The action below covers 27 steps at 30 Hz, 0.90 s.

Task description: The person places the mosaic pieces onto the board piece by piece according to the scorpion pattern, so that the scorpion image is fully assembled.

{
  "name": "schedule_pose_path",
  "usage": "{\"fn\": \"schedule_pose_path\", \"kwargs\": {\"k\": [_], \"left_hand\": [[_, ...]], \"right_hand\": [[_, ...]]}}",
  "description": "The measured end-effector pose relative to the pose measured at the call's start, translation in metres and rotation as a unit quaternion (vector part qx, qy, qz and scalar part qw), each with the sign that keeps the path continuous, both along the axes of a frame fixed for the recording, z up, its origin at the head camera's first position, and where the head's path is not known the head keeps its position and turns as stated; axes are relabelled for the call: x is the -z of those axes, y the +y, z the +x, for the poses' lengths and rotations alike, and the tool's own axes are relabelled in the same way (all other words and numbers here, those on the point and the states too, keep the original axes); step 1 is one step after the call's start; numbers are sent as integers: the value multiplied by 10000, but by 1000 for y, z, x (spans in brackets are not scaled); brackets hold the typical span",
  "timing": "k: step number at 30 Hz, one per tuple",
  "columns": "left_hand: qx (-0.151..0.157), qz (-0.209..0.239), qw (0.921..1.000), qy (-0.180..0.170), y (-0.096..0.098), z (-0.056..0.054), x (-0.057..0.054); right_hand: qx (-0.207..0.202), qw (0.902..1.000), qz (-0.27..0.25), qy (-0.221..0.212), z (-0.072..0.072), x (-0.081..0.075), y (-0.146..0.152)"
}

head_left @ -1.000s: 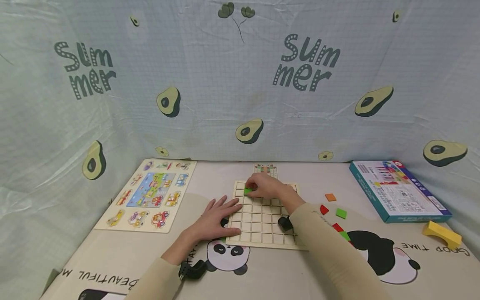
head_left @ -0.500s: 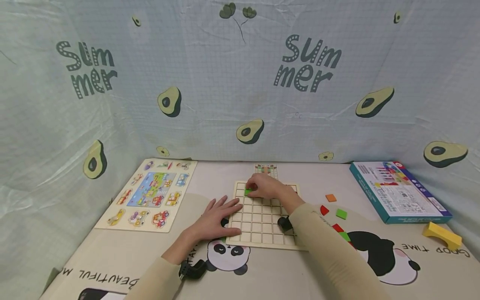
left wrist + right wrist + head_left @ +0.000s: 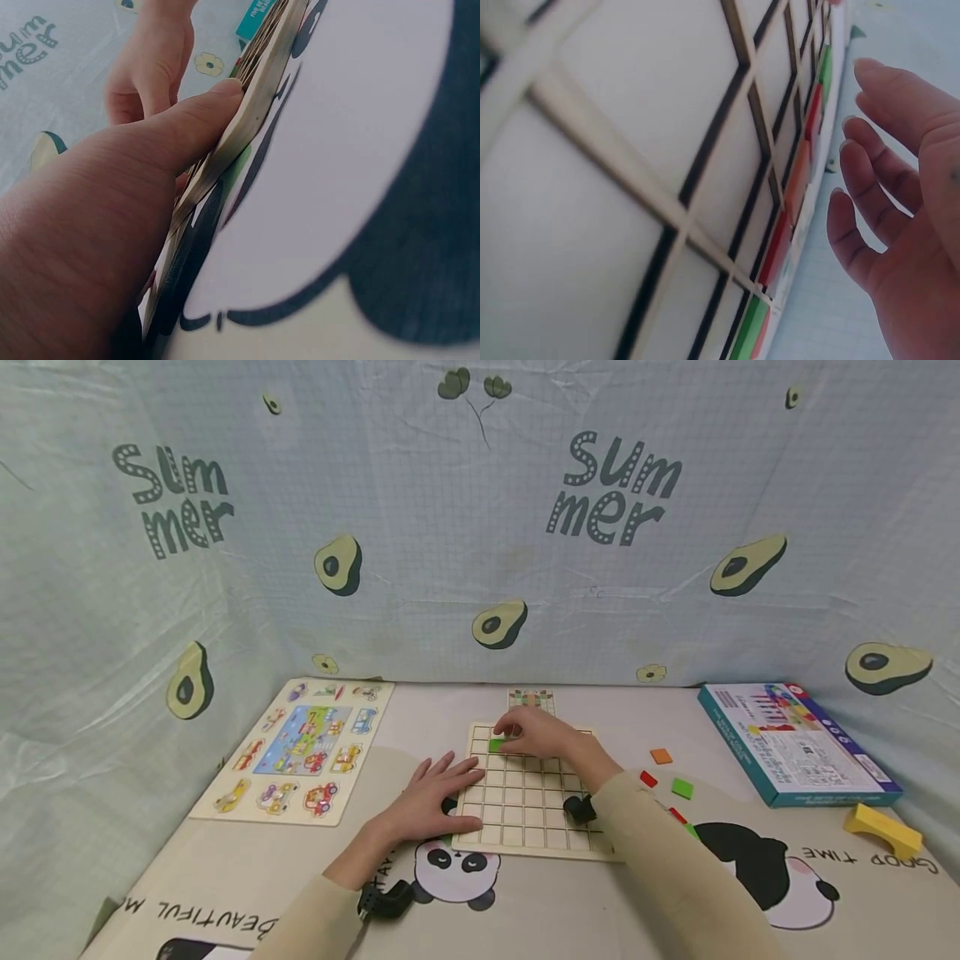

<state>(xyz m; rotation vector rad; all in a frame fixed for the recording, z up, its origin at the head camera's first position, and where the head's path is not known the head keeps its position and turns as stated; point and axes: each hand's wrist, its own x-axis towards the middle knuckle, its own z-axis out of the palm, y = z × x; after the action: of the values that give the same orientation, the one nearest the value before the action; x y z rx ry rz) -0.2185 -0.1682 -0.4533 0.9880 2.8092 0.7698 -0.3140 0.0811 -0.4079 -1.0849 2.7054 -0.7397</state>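
The grid board is showing pale, matt wood, its raised ribs carrying darkened sides. The green tile on it and the loose orange tile are presenting smooth, evenly coloured faces. The puzzle board is displaying a smooth printed finish with wood-like edges. The box is appearing as printed cardboard with a slight sheen. The wall sheet is showing creases and reflecting light like thin plastic. The sleeves are reading as matt cloth, the wrist devices as black plastic.
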Motion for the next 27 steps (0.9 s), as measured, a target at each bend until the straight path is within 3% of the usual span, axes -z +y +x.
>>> {"fn": "schedule_pose_path", "kwargs": {"k": [19,27], "left_hand": [[-82,-50,9999,-98,0,1,-3],[-42,-16,10000,-56,1,1,-4]], "right_hand": [[258,9990,-360,60,36,-23,63],[800,9966,-187,-51,48,-28,96]]}}
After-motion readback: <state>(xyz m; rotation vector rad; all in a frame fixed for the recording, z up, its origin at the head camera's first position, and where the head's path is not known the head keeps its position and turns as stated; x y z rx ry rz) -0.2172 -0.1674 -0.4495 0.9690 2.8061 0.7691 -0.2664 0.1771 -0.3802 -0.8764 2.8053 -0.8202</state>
